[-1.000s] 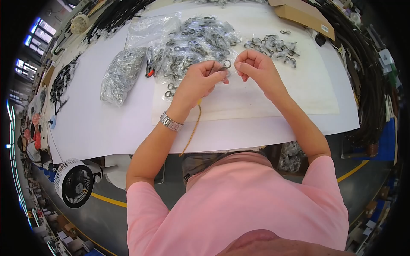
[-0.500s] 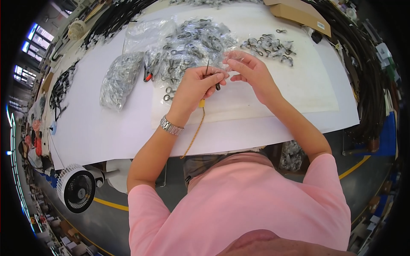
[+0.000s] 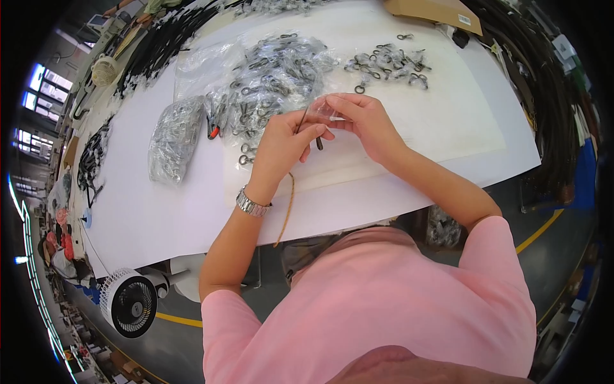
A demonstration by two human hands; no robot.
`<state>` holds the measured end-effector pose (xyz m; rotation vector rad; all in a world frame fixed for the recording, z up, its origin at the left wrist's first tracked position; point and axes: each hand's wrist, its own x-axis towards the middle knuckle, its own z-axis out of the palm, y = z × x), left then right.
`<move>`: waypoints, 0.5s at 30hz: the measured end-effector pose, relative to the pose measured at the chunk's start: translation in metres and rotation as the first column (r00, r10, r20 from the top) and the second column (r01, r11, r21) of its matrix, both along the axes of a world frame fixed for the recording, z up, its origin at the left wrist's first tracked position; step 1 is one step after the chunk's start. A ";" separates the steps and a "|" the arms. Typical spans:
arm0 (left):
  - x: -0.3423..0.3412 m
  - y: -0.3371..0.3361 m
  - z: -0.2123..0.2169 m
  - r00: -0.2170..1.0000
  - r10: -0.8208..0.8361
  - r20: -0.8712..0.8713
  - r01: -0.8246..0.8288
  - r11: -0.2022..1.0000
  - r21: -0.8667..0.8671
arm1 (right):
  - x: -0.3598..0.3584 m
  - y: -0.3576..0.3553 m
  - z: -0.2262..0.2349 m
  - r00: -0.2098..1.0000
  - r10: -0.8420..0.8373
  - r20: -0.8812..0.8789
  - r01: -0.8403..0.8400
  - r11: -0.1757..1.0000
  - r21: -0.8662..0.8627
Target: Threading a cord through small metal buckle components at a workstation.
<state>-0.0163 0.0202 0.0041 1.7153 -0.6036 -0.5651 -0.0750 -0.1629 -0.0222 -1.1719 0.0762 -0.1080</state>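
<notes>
My left hand (image 3: 284,137) is closed around a thin dark tool (image 3: 319,143). Its slim tip sticks up past the fingers and its dark end shows below them; the rest is hidden. A yellow cord (image 3: 288,211) trails from under this hand toward the table's near edge. Pinched in the fingers of my right hand (image 3: 368,125) is a small clear plastic bag (image 3: 323,109), close beside the left fingertips. Whether anything lies inside the bag I cannot make out. Just beyond both hands spreads a heap of dark metal hooks in clear bags (image 3: 275,77).
A full clear bag (image 3: 174,142) lies left of the heap, near a red-handled tool (image 3: 213,132). Loose dark hooks (image 3: 390,62) are scattered at right. A cardboard box (image 3: 435,13) stands at the back, dark straps (image 3: 540,96) at far right, a fan (image 3: 131,306) below the left edge.
My hands have come closer together, and the right has moved slightly left and down with the plastic bag. The whole view has shifted a little. The yellow piece by the cord is now hidden.
</notes>
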 end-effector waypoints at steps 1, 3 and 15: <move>-0.001 -0.001 0.000 0.998 0.016 0.058 -0.018 0.999 0.041 | 0.001 -0.004 0.000 1.000 -0.010 0.002 0.010 1.000 0.006; -0.003 -0.002 -0.002 0.993 0.017 0.120 -0.027 0.996 0.088 | 0.002 -0.012 -0.001 0.994 -0.097 -0.045 0.095 0.995 -0.032; -0.006 -0.004 0.006 0.925 0.127 0.357 -0.187 0.972 0.140 | 0.000 -0.020 -0.003 0.996 0.008 -0.084 -0.002 0.997 0.074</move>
